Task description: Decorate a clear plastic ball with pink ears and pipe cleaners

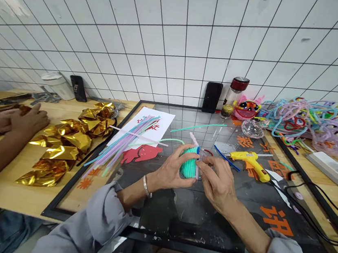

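Ctr frame: L hand (170, 169) clamps ribbed teal-green rounded piece (187, 169); R hand (220, 183) at its blue edge (198, 150), can't tell if pinching; yellow plastic glue gun (251, 160) mid-right.

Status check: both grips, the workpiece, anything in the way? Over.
Left grip around ribbed green craft piece. Right grip at its right edge. Yellow glue gun close by right grip, apart from the piece.

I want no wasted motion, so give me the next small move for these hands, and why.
Probably press the pale fuzzy stem against the turquoise ribbed fuzzy piece with the right hand: the left hand grips that piece, the right is at its edge, and the stem's upper end sticks out above.
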Motion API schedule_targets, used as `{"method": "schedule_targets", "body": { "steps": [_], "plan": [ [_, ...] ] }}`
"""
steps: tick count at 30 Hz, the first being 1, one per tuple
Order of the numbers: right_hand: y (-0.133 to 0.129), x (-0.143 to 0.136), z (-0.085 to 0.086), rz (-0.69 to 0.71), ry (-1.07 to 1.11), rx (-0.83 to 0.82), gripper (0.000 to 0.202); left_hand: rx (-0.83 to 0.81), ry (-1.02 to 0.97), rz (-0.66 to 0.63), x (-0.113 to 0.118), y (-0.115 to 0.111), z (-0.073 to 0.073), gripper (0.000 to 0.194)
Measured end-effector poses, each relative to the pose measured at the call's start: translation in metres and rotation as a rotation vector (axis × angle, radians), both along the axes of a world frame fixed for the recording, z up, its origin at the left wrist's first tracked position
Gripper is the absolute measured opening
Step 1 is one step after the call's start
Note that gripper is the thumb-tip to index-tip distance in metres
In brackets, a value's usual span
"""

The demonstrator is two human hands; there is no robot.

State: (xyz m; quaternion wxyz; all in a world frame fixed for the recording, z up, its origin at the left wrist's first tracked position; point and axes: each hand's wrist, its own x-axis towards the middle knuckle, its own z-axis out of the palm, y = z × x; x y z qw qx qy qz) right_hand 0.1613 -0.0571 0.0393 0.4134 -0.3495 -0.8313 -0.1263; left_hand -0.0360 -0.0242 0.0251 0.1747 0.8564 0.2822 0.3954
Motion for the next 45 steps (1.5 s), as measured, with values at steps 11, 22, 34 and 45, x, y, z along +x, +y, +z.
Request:
{"method": "schedule_targets", "body": {
  "steps": [11, 22, 34, 45],
  "plan": [
    [-0.0058, -0.0023, -0.008, 0.01, 0.013, -0.012, 0.036, 0.019, -0.012, -0.038, -0.005, 0.001, -0.0044, 0.062],
    [-0.005, 0.0057, -0.0043, 0.082, 0.122, -0.035, 0.035, 0.049, 0.009, -0.077, -0.006, 0.0014, -0.0009, 0.059],
    [-0.0053, 0.0039, -0.0057, 0.03, 0.033, -0.019, 0.033, 0.041, 0.022, -0.067, -0.0059, 0.0014, -0.0026, 0.059],
    [-0.0069, 0.0004, -0.0008, 0.0, -0.051, 0.045, 0.025, 0.039, 0.007, -0.107, -0.0061, 0.001, -0.0023, 0.058]
  ]
}}
